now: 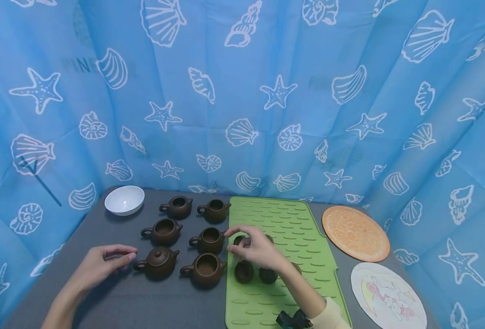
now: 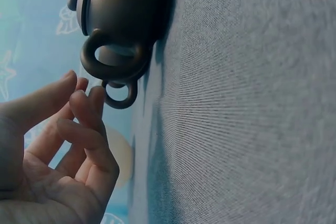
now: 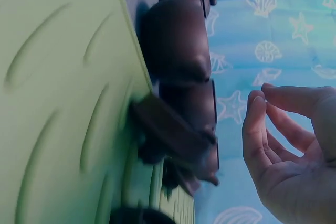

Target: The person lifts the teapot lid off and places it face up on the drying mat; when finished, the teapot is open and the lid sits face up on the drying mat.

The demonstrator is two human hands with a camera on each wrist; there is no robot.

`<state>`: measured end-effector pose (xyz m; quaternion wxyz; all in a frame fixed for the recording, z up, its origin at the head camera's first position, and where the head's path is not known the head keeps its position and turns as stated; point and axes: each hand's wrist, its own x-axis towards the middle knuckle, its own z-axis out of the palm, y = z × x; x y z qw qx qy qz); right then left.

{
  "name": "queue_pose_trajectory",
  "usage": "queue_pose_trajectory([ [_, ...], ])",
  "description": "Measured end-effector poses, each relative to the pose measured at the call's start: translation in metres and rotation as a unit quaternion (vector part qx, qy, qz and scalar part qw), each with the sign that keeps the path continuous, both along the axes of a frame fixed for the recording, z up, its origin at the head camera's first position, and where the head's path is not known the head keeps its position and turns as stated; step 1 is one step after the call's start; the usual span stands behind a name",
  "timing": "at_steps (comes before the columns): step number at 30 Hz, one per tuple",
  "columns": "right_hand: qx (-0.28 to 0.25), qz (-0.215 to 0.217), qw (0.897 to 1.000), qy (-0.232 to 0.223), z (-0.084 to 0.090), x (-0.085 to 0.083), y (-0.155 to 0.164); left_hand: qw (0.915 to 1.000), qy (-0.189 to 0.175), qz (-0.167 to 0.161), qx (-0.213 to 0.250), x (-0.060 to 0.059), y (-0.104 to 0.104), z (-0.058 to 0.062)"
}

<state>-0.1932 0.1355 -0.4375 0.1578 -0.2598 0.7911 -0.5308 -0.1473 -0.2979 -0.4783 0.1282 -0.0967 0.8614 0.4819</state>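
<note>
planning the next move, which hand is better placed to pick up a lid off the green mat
Right. The right hand hovers open directly over the lids on the green mat; the left hand sits on the grey table beside the lidded teapot.

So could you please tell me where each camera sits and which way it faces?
Head: above, facing forward and down at the grey table, six teapots and green mat; both hands show.
Left wrist: low beside the left hand, facing the lidded teapot.
Right wrist: low over the mat, facing the right hand.
Shared: head and left wrist both show the lidded teapot.
</note>
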Motion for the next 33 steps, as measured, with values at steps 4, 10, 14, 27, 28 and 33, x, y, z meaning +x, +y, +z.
queue_pose_trajectory([
  [4,-0.011,0.007,1.0,-0.003,0.0,0.001,-0.014,1.0,0.002,0.0,-0.002,0.002,0.003,0.0],
  [10,-0.041,0.034,0.998,0.014,0.001,0.004,-0.042,0.9999,0.004,0.0,-0.01,0.005,0.004,-0.004],
  [14,-0.048,0.046,0.998,0.012,0.0,0.006,-0.063,1.0,-0.001,0.005,-0.007,0.007,0.005,-0.007],
  [27,-0.081,0.087,0.992,-0.042,-0.004,0.012,-0.127,0.9998,-0.012,0.017,-0.001,0.015,0.005,-0.015],
  [28,-0.078,0.086,0.992,-0.041,-0.005,0.012,-0.132,0.9998,-0.012,0.017,-0.001,0.016,0.006,-0.015],
  [33,-0.053,0.072,0.995,-0.036,-0.012,0.009,-0.149,0.9997,-0.006,0.02,-0.01,0.016,0.008,-0.014],
])
